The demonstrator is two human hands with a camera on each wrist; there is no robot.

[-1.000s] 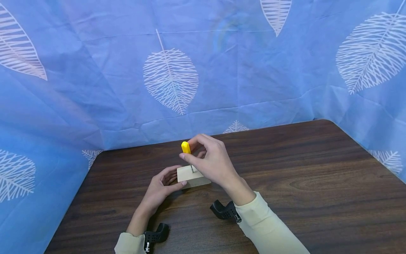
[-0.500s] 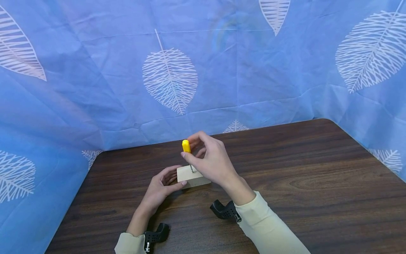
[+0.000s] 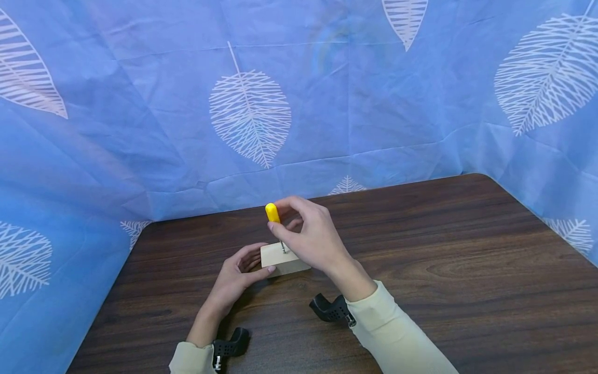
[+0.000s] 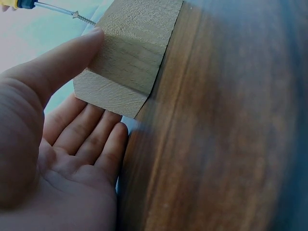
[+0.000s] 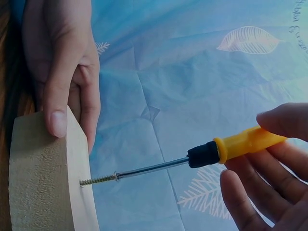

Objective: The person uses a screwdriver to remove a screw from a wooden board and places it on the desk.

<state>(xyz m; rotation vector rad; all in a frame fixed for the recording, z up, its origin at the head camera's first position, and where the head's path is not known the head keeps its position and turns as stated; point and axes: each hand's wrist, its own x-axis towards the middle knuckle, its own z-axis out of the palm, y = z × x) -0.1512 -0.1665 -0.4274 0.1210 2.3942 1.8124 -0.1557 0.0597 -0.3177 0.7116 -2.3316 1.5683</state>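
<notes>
A pale wooden block point(image 3: 291, 266) lies on the dark table. My left hand point(image 3: 235, 275) grips its left end, thumb on the near face and fingers behind; the left wrist view shows the thumb pressed on the block point(image 4: 132, 53). My right hand point(image 3: 315, 236) pinches the yellow handle of a screwdriver point(image 5: 248, 144) between thumb and fingers. Its metal shaft slants slightly and meets the head of a screw point(image 5: 98, 181). The screw's tip is sunk in the block's top face, with much of its thread showing above the wood.
The brown wood-grain table point(image 3: 444, 249) stretches to the right and behind the hands. A blue cloth point(image 3: 327, 104) with white leaf prints hangs along its back and sides. Black wrist mounts point(image 3: 329, 309) sit under both cuffs.
The yellow handle tilts a little further left than before, and the right fingers have shifted slightly on it. The block and left hand stay in place.
</notes>
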